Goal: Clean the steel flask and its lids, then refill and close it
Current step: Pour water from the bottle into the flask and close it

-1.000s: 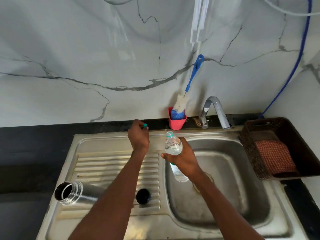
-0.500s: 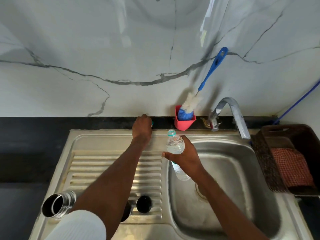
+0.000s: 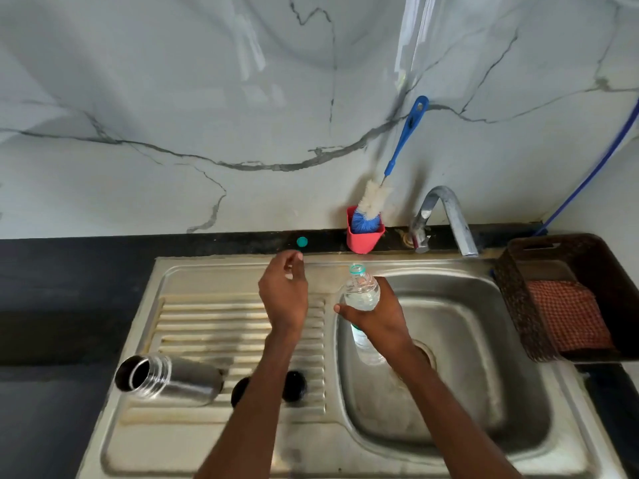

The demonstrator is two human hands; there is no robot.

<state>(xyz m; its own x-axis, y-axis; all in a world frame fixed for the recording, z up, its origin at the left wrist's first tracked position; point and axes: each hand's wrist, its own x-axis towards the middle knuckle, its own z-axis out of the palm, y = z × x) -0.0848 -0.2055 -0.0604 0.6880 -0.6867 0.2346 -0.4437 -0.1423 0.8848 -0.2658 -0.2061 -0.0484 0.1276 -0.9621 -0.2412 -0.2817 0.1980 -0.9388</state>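
Note:
The steel flask [image 3: 173,380] lies on its side on the sink's ribbed drainboard [image 3: 207,323], its open mouth facing left. Two black lids [image 3: 294,385] sit on the drainboard beside it, partly hidden by my left forearm. My right hand [image 3: 378,318] grips an uncapped clear plastic water bottle [image 3: 361,292] upright over the basin's left edge. My left hand [image 3: 284,292] hovers above the drainboard's back rim, fingers loosely curled and holding nothing. The bottle's small teal cap [image 3: 302,241] rests on the black counter ledge just behind that hand.
A red cup [image 3: 363,240] holding a blue-handled bottle brush [image 3: 397,153] stands on the ledge left of the steel tap [image 3: 449,216]. A dark woven basket [image 3: 518,299] with a checked red cloth [image 3: 567,312] sits right of the basin [image 3: 466,375]. Black counter lies to the left.
My left hand has set the teal cap down on the back ledge, let go of it and drawn back a little. The right hand still holds the bottle in place.

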